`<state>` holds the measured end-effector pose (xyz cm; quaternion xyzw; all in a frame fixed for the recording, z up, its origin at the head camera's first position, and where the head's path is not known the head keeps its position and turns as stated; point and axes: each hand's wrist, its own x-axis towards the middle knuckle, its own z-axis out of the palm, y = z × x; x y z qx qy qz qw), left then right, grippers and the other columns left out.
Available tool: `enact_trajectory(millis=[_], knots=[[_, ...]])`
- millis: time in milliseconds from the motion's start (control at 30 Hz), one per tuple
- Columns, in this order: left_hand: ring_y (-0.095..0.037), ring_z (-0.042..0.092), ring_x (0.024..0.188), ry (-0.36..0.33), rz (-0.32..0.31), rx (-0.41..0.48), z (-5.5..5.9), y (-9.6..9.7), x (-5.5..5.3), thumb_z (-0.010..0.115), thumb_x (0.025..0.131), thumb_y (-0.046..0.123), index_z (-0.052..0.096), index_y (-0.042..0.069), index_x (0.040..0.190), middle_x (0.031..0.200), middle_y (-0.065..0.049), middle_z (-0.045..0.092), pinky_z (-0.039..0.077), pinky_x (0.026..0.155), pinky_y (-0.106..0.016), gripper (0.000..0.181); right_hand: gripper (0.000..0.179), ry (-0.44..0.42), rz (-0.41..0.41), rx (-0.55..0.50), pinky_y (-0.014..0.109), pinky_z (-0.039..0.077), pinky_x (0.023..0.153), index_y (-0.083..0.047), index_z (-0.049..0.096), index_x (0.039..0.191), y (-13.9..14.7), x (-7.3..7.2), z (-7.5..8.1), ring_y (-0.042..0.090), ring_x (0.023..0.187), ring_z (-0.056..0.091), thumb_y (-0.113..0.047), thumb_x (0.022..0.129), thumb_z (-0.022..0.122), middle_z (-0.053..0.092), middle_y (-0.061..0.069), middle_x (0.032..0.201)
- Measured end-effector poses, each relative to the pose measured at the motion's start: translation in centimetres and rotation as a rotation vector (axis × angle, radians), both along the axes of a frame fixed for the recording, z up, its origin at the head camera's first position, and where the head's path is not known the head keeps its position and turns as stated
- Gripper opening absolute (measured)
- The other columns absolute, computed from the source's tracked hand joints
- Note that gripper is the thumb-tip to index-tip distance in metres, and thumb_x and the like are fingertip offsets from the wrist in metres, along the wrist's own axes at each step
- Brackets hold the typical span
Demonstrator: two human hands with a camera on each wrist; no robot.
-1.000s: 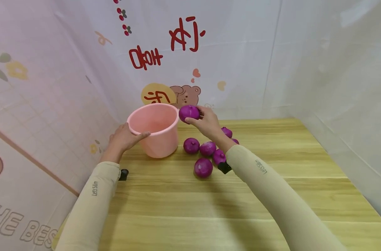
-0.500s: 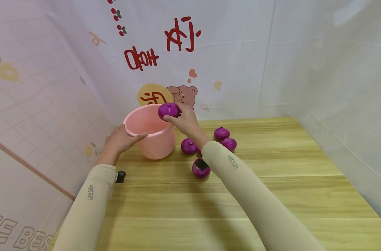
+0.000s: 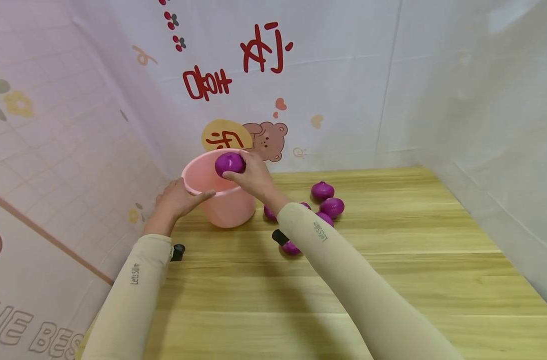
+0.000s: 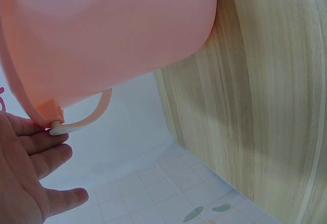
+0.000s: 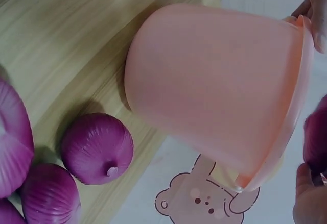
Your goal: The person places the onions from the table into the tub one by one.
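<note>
A pink plastic bucket [image 3: 230, 210] stands upright on the wooden table. My left hand [image 3: 175, 201] holds its near left rim, the thumb lying along the edge. In the left wrist view, fingers [image 4: 48, 145] touch the rim beside the handle's joint. My right hand [image 3: 257, 177] grips a purple onion [image 3: 228, 164] by its right side, over the bucket's mouth and close to rim height. The right wrist view shows only part of this onion [image 5: 316, 132] at its edge. The bucket's bottom inside is hidden from the head view.
Several more purple onions lie right of the bucket, among them one at the back [image 3: 322, 190] and one beside it [image 3: 332, 207]. My right forearm partly covers the nearer ones. White printed cloth [image 3: 345, 100] hangs behind and along both sides of the wooden table [image 3: 413, 260].
My right hand has carried the onion leftward from beside the bucket's right rim to over its mouth, then slightly lower. The left hand has kept its place on the rim.
</note>
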<state>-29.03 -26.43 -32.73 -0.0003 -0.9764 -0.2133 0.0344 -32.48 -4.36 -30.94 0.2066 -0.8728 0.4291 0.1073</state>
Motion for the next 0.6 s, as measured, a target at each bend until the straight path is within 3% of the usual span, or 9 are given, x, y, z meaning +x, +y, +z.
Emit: enact_trajectory(millis=[133, 267, 467, 600], knots=[[-0.038, 0.038, 0.114, 0.002, 0.000, 0.006, 0.0, 0.0, -0.1, 0.050, 0.064, 0.080, 0.032, 0.007, 0.137, 0.123, -0.018, 0.047, 0.017, 0.088, -0.068, 0.105, 0.068, -0.006, 0.022, 0.009, 0.031, 0.038, 0.095, -0.016, 0.042, 0.134, 0.0, 0.0, -0.3, 0.017, 0.118, 0.043, -0.042, 0.078, 0.069, 0.043, 0.002, 0.133], [-0.036, 0.039, 0.111, 0.012, 0.000, 0.030, 0.0, 0.2, 0.0, 0.053, 0.063, 0.078, 0.034, 0.010, 0.136, 0.121, -0.015, 0.049, 0.019, 0.086, -0.067, 0.102, 0.071, -0.028, -0.027, 0.027, 0.035, 0.037, 0.096, -0.016, 0.039, 0.137, 0.8, 0.1, -0.6, 0.021, 0.120, 0.041, -0.046, 0.078, 0.066, 0.042, 0.006, 0.134], [-0.036, 0.038, 0.112, 0.001, 0.010, 0.020, 0.0, 0.2, 0.0, 0.047, 0.058, 0.085, 0.030, 0.011, 0.139, 0.123, -0.015, 0.046, 0.020, 0.086, -0.066, 0.111, 0.069, -0.014, -0.070, 0.025, 0.036, 0.034, 0.098, -0.012, 0.045, 0.134, 2.8, 0.0, -0.4, 0.021, 0.122, 0.040, -0.047, 0.078, 0.066, 0.045, 0.007, 0.131], [-0.035, 0.039, 0.113, 0.000, 0.002, 0.019, 0.0, 0.2, 0.0, 0.047, 0.059, 0.084, 0.030, 0.014, 0.139, 0.125, -0.014, 0.046, 0.020, 0.086, -0.065, 0.108, 0.066, -0.008, -0.082, 0.031, 0.035, 0.039, 0.093, -0.014, 0.045, 0.133, 4.2, -0.2, -0.2, 0.022, 0.116, 0.045, -0.045, 0.079, 0.066, 0.045, 0.008, 0.131]])
